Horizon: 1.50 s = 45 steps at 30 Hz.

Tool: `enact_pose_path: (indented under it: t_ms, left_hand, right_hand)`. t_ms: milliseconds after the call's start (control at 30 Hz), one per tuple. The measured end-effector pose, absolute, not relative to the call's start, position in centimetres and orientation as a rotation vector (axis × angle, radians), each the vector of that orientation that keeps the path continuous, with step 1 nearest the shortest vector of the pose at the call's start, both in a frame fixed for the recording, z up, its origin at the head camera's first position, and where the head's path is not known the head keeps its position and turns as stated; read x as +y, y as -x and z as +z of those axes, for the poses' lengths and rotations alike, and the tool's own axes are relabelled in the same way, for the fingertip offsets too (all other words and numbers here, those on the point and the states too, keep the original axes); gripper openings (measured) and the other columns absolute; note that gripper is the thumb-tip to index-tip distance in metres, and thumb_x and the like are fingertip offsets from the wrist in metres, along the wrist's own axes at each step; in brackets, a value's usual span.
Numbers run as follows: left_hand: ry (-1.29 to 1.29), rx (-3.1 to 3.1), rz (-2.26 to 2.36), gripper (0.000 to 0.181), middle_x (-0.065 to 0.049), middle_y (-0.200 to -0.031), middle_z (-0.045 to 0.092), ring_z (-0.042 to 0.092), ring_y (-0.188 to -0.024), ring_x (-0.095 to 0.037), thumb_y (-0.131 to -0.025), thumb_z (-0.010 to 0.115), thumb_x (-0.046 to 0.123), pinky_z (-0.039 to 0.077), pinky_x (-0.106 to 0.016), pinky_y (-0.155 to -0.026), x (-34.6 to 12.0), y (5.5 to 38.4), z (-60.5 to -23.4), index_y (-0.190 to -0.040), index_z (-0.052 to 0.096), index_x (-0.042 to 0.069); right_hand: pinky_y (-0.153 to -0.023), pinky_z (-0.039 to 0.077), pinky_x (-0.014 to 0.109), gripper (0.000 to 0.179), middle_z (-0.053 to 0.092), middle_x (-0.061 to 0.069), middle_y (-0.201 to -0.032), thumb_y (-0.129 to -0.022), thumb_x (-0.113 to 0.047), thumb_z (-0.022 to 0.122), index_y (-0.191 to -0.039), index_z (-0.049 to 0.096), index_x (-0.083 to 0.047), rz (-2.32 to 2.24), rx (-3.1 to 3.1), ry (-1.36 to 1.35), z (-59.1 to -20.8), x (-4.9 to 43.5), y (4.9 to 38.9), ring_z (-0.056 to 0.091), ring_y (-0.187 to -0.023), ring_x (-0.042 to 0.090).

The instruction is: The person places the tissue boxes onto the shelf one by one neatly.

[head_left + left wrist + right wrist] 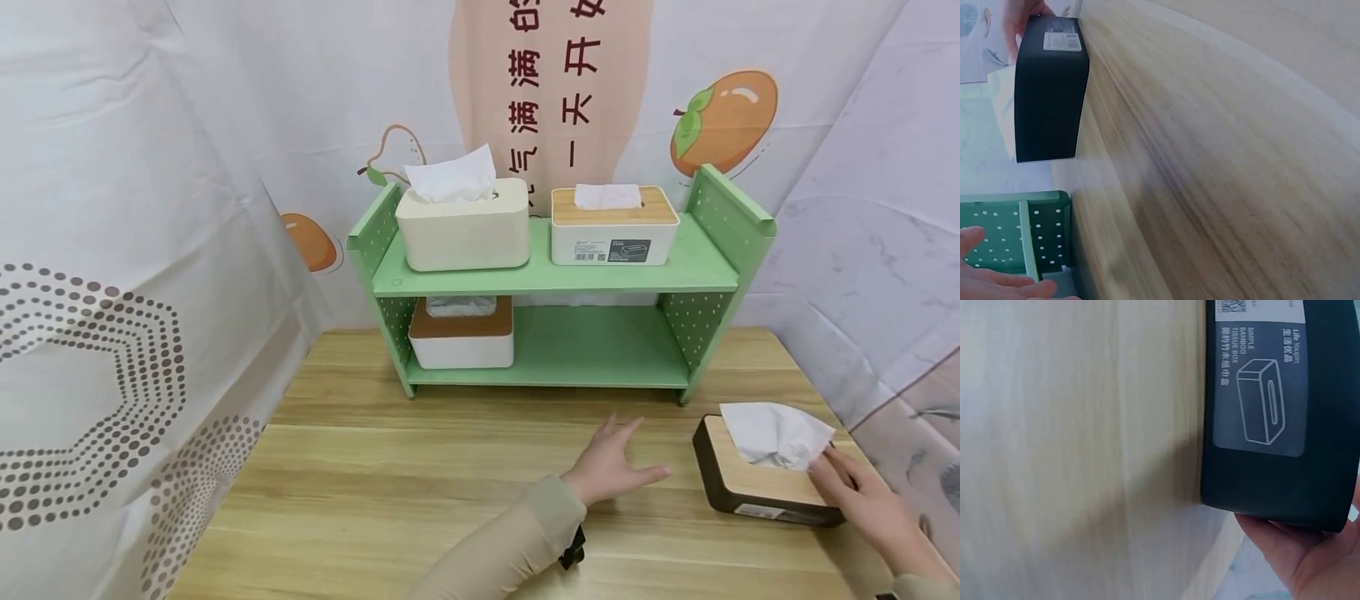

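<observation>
A dark tissue box (762,492) with a light wood lid and a white tissue (776,435) rising from its slot sits at the right of the table. Its end is touched by my right hand (862,504); in the right wrist view, fingers (1272,547) lie against that end below the printed label (1261,387). My left hand (615,467) hovers over the table to the left of this box, apart from it. Its fingers are spread and hold nothing. Part of the right hand's contact is hidden behind the box.
A green two-tier shelf (555,283) stands at the back. Its upper tier bears a cream tissue box (465,237) and a white tissue box with a wood lid (615,212). Below left is a white tissue box with a brown lid (465,350). Curtains hang around the wooden table (420,467).
</observation>
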<state>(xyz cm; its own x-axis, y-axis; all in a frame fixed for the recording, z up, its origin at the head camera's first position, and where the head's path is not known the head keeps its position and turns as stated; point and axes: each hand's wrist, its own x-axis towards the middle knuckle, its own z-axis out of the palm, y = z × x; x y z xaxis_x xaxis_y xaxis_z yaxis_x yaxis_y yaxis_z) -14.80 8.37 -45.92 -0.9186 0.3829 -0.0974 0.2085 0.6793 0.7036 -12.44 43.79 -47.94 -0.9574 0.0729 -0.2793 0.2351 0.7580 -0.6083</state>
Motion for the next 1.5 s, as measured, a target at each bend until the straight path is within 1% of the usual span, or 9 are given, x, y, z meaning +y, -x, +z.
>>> enact_pose_path:
  t_ms: [67,300,367,667,800,1100,1233,1300,1500]
  left_hand:
    - [-0.469,2.65,1.067,0.081,-0.012,-0.158,0.016,0.024,-0.142,-0.036,-0.081,0.065,0.057,0.04,-0.053,-0.101,8.4,14.7,-46.0,-0.149,0.026,0.036]
    - [-0.481,2.663,1.053,0.083,-0.013,-0.157,0.016,0.021,-0.143,-0.036,-0.08,0.066,0.057,0.041,-0.054,-0.1,8.6,14.8,-46.3,-0.149,0.025,0.036]
    - [-0.48,2.645,1.063,0.084,-0.014,-0.158,0.015,0.02,-0.143,-0.036,-0.079,0.067,0.057,0.041,-0.054,-0.099,8.7,14.9,-46.4,-0.149,0.025,0.036]
    - [-0.469,2.593,1.049,0.084,-0.014,-0.158,0.011,0.021,-0.143,-0.034,-0.08,0.066,0.058,0.043,-0.048,-0.1,8.6,14.8,-46.9,-0.149,0.022,0.038]
    - [-0.499,2.609,1.023,0.087,-0.016,-0.158,0.011,0.022,-0.143,-0.033,-0.08,0.066,0.058,0.042,-0.044,-0.102,8.3,14.7,-47.3,-0.15,0.02,0.035]
    - [-0.601,2.603,1.186,0.09,-0.022,-0.157,0.009,0.015,-0.144,-0.035,-0.078,0.074,0.046,0.038,-0.04,-0.106,7.3,14.8,-48.7,-0.15,0.023,0.032]
    - [-0.591,2.606,1.269,0.087,-0.022,-0.157,0.008,0.018,-0.144,-0.034,-0.079,0.075,0.041,0.038,-0.035,-0.106,6.7,15.0,-49.5,-0.149,0.026,0.028]
    - [-0.563,2.62,1.285,0.087,-0.022,-0.157,0.009,0.023,-0.142,-0.032,-0.079,0.076,0.04,0.038,-0.033,-0.106,6.5,15.1,-49.6,-0.149,0.028,0.025]
    - [-0.476,2.627,1.253,0.084,-0.019,-0.157,0.012,0.031,-0.139,-0.03,-0.08,0.073,0.043,0.038,-0.032,-0.106,5.9,14.9,-49.9,-0.149,0.031,0.02]
  right_hand:
    - [-0.093,0.017,0.074,0.079,-0.006,0.042,-0.144,-0.099,-0.051,0.026,-0.147,-0.006,0.003,-1.033,2.7,-0.187,-48.0,43.2,12.5,0.006,-0.123,0.068]
    - [-0.093,0.014,0.075,0.073,0.003,0.043,-0.143,-0.1,-0.046,0.031,-0.149,-0.002,-0.002,-1.102,2.767,-0.115,-48.4,41.1,12.5,0.006,-0.125,0.067]
    - [-0.093,0.013,0.075,0.073,0.001,0.042,-0.144,-0.1,-0.045,0.031,-0.149,-0.002,-0.002,-1.117,2.76,-0.095,-48.5,40.4,12.6,0.006,-0.125,0.067]
    - [-0.093,0.02,0.074,0.075,0.007,0.042,-0.145,-0.1,-0.047,0.033,-0.151,-0.001,-0.003,-1.065,2.753,-0.025,-49.0,36.9,13.1,0.015,-0.124,0.068]
    - [-0.093,0.022,0.073,0.077,0.009,0.041,-0.146,-0.099,-0.048,0.035,-0.152,0.0,-0.005,-1.08,2.73,-0.014,-48.8,35.1,13.1,0.016,-0.125,0.067]
    - [-0.097,0.023,0.071,0.077,0.011,0.04,-0.147,-0.099,-0.047,0.039,-0.152,-0.001,-0.008,-1.112,2.709,0.024,-48.5,31.6,13.6,0.017,-0.128,0.063]
    - [-0.098,0.024,0.07,0.078,0.012,0.038,-0.148,-0.098,-0.048,0.04,-0.153,-0.002,-0.01,-1.112,2.711,0.044,-48.4,30.4,13.6,0.018,-0.129,0.062]
    - [-0.098,0.024,0.069,0.08,0.012,0.038,-0.148,-0.098,-0.048,0.041,-0.153,-0.002,-0.011,-1.107,2.704,0.049,-48.5,30.2,13.7,0.019,-0.129,0.062]
    - [-0.097,0.027,0.068,0.084,0.014,0.04,-0.146,-0.095,-0.049,0.048,-0.153,-0.002,-0.013,-1.095,2.687,0.031,-48.6,29.9,13.5,0.02,-0.129,0.062]
